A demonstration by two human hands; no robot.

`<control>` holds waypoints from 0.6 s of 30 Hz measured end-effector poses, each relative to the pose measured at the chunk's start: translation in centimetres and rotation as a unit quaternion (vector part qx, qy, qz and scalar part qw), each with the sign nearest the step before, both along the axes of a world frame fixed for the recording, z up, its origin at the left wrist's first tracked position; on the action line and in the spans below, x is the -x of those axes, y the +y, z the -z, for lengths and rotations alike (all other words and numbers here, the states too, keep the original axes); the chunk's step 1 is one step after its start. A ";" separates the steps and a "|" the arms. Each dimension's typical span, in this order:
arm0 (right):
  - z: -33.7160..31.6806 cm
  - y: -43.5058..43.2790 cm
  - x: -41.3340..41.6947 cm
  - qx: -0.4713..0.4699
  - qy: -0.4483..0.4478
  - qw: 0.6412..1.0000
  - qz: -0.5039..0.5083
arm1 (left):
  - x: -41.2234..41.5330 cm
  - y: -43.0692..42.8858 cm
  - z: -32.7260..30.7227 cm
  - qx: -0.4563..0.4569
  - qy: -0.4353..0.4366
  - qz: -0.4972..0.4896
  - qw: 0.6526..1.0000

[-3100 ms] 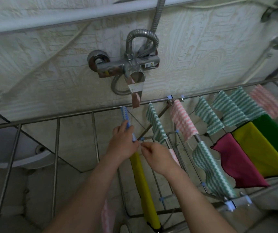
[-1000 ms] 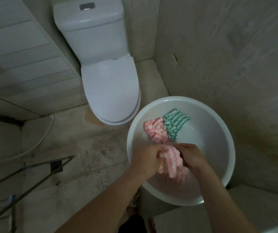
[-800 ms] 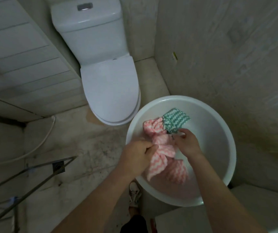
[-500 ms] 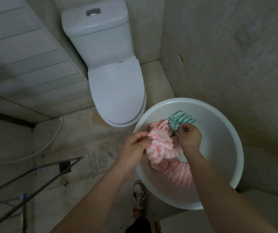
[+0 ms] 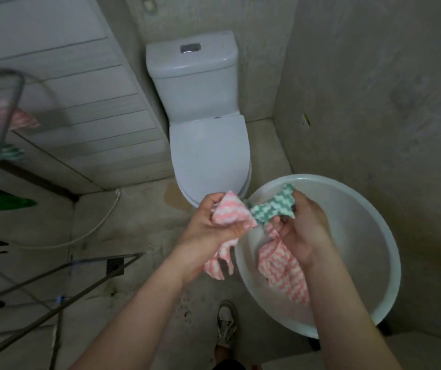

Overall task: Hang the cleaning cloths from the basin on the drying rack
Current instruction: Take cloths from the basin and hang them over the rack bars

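Our left hand (image 5: 208,231) is closed round a bunched pink cloth (image 5: 230,212), whose loose end hangs below our palm. Our right hand (image 5: 304,236) pinches a green cloth (image 5: 272,206) at its far edge, and its lower fingers also clutch a pink length (image 5: 283,268) that trails down under the wrist. The green cloth stretches between the two hands and touches the pink bunch. We cannot tell whether the two pink parts are one cloth or two.

The bundle is held up over the basin (image 5: 352,236), which sits beneath and to the right of our right hand. The trailing pink end may reach its floor, though we cannot be sure. We see no other cloth lying in it. The drying rack (image 5: 13,108) stands well off to the left of our left hand, with hung cloths (image 5: 0,120) draped on it at the edge of view.

We judge that we are at the sorting step: the cloths are lifted and tangled together, but not yet hung. Next we need to pull them apart, probably one to each hand, without letting the trailing piece drop. Then we turn left toward the rack, find a free bar and spread each cloth over it singly.
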State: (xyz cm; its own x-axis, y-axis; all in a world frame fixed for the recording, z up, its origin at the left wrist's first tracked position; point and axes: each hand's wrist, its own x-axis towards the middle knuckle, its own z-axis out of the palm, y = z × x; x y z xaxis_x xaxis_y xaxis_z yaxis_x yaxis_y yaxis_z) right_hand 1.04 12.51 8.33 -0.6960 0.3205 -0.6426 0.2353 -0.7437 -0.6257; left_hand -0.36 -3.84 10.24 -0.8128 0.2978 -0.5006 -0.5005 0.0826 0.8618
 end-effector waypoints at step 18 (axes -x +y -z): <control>-10.1 -19.1 0.0 -0.413 0.223 0.655 -0.592 | -5.5 -19.1 -9.9 0.065 0.099 -0.108 0.987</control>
